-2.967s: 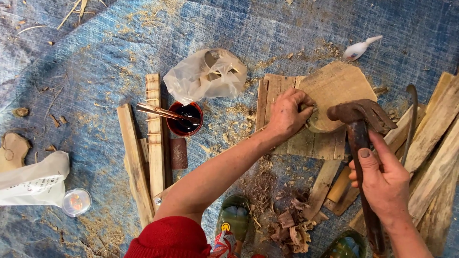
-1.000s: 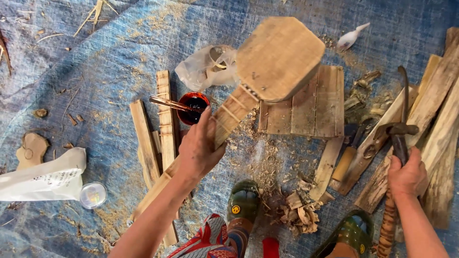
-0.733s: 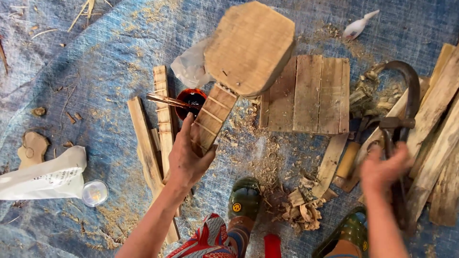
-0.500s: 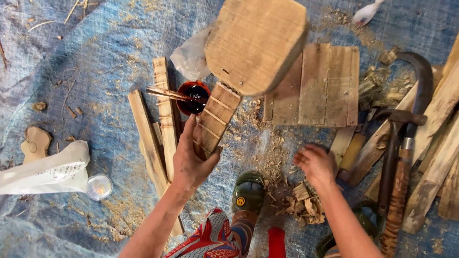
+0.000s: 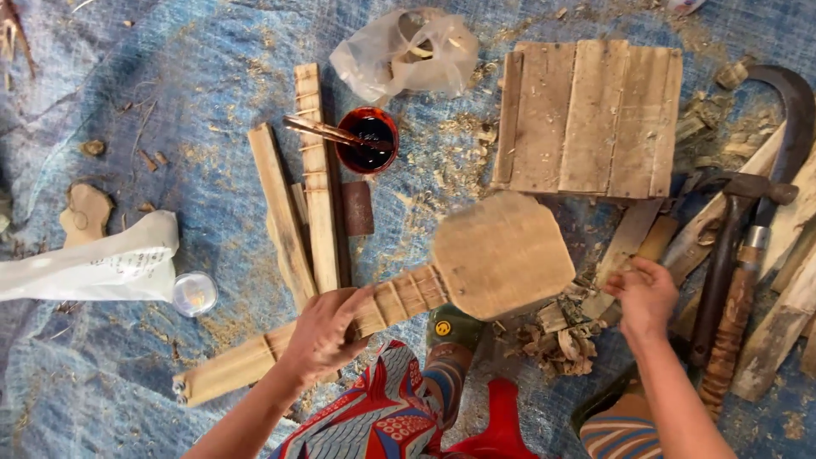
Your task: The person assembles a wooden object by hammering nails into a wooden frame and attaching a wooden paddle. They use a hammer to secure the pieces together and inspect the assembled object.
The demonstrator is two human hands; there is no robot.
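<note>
Left hand [image 5: 327, 327] grips wooden instrument [image 5: 476, 268] over shaving-strewn blue tarp [image 5: 170, 76] — outdoors.

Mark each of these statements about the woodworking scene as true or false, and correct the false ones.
1. The left hand holds the neck of the wooden instrument. True.
2. The right hand is gripping the hammer. False: it is at a flat wooden stick, apart from the hammer.
3. A small red pot of dark liquid has a stick resting across it. True.
4. The slatted wooden board lies on top of the instrument's body. False: it lies on the blue tarp, above and apart from the body.
5. A curved blade lies at the right edge. True.
</note>
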